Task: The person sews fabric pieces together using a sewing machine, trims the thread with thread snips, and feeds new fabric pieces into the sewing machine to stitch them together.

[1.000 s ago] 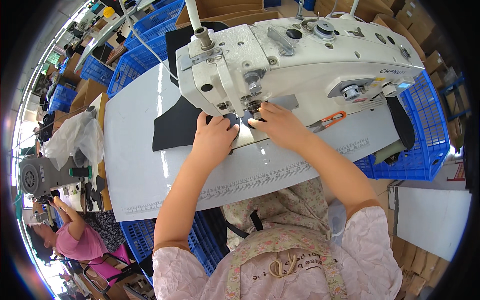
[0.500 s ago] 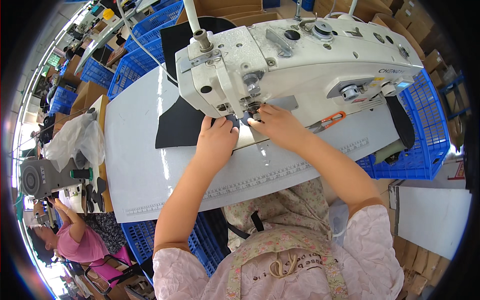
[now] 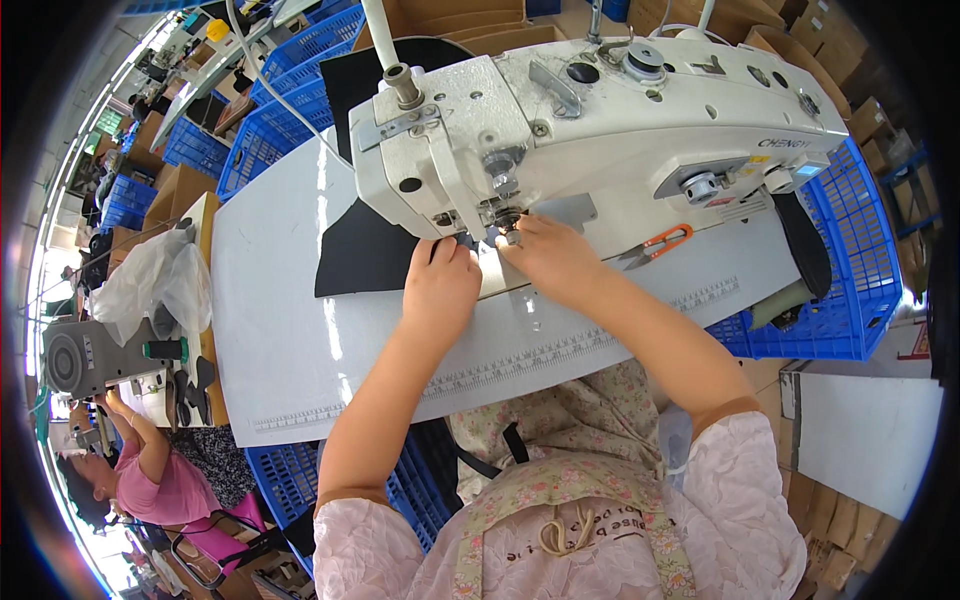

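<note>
A black fabric piece (image 3: 365, 255) lies on the pale table under the head of a white sewing machine (image 3: 600, 130). My left hand (image 3: 442, 285) is closed on its near right edge, fingers bent and bunched just left of the needle area. Close by on the right, my right hand (image 3: 550, 255) has its fingers drawn together beside the presser foot, and a ring shows on one finger. Whatever its fingertips pinch is hidden by the hand and the machine. The needle itself is hard to make out.
Orange-handled scissors (image 3: 660, 245) lie right of my right hand. A printed ruler scale (image 3: 500, 370) runs along the table's front. Blue crates (image 3: 835, 260) stand at the right and back left. Another person (image 3: 165, 475) works at a machine on the far left.
My left hand and the black fabric have shifted slightly to the right. The left fingers are bunched closer together. My right hand stays by the presser foot with only a small change of pose.
</note>
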A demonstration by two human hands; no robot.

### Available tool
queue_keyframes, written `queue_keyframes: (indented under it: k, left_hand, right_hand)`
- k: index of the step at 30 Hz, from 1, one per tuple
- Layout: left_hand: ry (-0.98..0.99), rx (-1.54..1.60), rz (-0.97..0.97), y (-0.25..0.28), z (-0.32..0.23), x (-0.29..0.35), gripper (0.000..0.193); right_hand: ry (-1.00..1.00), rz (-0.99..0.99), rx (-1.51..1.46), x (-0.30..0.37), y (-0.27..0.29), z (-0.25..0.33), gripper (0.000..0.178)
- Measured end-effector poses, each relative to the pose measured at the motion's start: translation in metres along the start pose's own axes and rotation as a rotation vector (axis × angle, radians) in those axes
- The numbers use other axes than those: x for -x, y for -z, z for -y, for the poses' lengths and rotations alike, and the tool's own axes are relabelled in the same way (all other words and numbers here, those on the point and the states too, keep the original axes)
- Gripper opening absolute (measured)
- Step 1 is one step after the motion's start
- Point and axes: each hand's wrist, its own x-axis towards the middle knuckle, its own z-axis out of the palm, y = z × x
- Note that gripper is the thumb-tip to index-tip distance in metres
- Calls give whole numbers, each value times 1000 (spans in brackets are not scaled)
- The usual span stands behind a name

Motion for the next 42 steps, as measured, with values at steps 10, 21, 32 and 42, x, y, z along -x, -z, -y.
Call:
queue_keyframes:
  k: [10,21,32,42]
  left_hand:
    - [13,50,-13,-4,-4,-2,13]
    - [0,30,-68,-9,-7,-4,7]
    - [39,-22,-51,-13,-10,-5,9]
    - [147,357,-126,-10,1,1,26]
  right_hand:
    - [-19,-87,-44,0,-5,5,9]
    - [-6,-154,-3,-4,-11,13,6]
    - [-54,-137,35,-9,-22,27,5]
    - [-18,-193,-53,5,-12,14,20]
